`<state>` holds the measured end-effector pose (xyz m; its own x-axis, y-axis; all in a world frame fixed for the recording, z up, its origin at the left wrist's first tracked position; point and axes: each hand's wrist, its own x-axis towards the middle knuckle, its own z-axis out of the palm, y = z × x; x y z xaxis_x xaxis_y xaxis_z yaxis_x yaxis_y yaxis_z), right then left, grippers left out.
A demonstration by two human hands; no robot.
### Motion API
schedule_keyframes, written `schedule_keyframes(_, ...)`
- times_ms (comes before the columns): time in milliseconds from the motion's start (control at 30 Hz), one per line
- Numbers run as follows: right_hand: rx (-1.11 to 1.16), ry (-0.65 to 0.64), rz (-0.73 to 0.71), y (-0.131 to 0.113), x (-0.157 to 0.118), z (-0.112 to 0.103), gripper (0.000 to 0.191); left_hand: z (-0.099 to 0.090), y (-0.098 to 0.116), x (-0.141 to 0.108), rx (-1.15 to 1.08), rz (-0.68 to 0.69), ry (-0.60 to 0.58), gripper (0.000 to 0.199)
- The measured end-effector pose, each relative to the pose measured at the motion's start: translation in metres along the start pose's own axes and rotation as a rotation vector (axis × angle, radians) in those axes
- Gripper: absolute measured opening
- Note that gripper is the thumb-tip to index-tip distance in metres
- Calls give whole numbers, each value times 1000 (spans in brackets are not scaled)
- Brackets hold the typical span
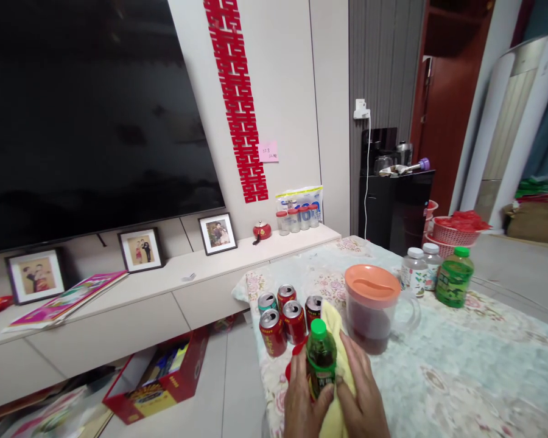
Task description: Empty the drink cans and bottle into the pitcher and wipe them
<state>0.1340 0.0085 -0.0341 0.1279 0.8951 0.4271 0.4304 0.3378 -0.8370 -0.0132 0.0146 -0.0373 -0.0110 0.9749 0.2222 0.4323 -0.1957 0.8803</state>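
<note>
A green-capped drink bottle (321, 350) stands upright between my two hands near the table's left edge. My left hand (302, 392) is wrapped round its left side, thumb across the label. On the other side my right hand (360, 389) grips a yellow cloth (333, 322) that lies against the bottle. Something red, partly hidden, shows behind my left fingers. Several opened drink cans (294, 320) are grouped just beyond the bottle. To the right of the cloth is a clear pitcher (369, 325) with an orange lid and dark liquid inside.
Two clear bottles with white caps (414, 272) and a large green bottle (455, 278) stand at the table's far right. A floral tablecloth (484, 365) covers the table. Left of it, a low cabinet (210, 274) carries photo frames and jars; a red box (164, 380) is on the floor.
</note>
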Motion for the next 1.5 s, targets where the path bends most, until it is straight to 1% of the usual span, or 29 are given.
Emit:
schedule_keyframes(67,-15,-26,63,12,0,5,65,2,3,-1,2,3,7,71)
schedule_keyframes(133,-21,-76,118,18,2,6,64,1,7,-3,8,-14,-4,70)
schedule_keyframes(233,-25,-175,148,11,7,4,60,-2,13,-6,20,-60,-21,73)
schedule_keyframes(333,-88,-212,190,-3,10,3,56,-9,19,-7,22,-90,-70,76)
schedule_keyframes(433,-144,-211,219,-8,11,5,56,-19,25,-4,25,-91,-181,78)
schedule_keyframes(500,-123,-200,211,-5,10,7,57,-23,29,-1,41,-73,-214,80)
schedule_keyframes(567,-84,-182,215,1,9,8,60,-24,32,2,53,-57,-200,80)
schedule_keyframes(667,-19,-162,267,7,7,3,67,-21,32,1,23,-61,-155,79)
schedule_keyframes(733,43,-157,292,3,4,-3,69,-19,35,-1,-30,-61,-141,77)
schedule_keyframes(800,103,-140,306,-9,1,-10,71,-18,40,-4,-85,-60,-135,72)
schedule_keyframes(867,135,-98,289,-24,-2,-16,73,-19,47,-5,-117,-80,-95,65)
schedule_keyframes(967,112,-34,172,-38,-4,-17,70,-20,56,-4,-121,-131,-70,60)
schedule_keyframes(1067,47,-47,85,-28,-3,-11,68,-19,60,-1,-72,-197,-56,59)
schedule_keyframes(1167,-27,-128,71,-10,0,-5,70,-18,61,1,-32,-222,-65,58)
schedule_keyframes(1233,-103,-191,72,-3,1,-3,70,-19,61,1,-32,-222,-80,56)
schedule_keyframes(1333,-196,-235,83,-1,4,-1,62,-22,56,0,-59,-203,-117,56)
schedule_keyframes(1433,-250,-226,111,-1,5,4,53,-24,49,-3,-114,-164,-150,58)
schedule_keyframes(1500,-279,-216,120,0,5,6,53,-24,45,-5,-142,-157,-136,59)
